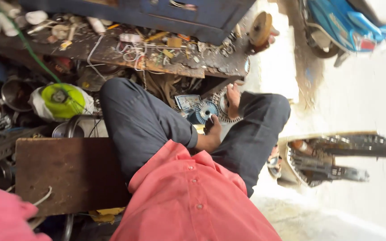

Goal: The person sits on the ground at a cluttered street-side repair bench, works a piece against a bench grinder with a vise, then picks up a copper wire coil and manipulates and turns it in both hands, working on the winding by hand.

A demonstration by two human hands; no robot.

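Cluttered workshop floor is seen; a blue finned rotor (205,111), judged rigid, light and best gripped by its rim, is pinched by 1 hand (214,128); the other hand's state cannot be told.

Pink shirt (188,196), dk trousers (144,120).

Single head view, tilted, looking steeply down and close over the lap toward the cluttered desk (112,53) edge.

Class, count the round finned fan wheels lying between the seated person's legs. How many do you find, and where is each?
2. A blue fan wheel lies by the hand between the knees; a pale one sits just beside it under a foot. Clutter may hide more.
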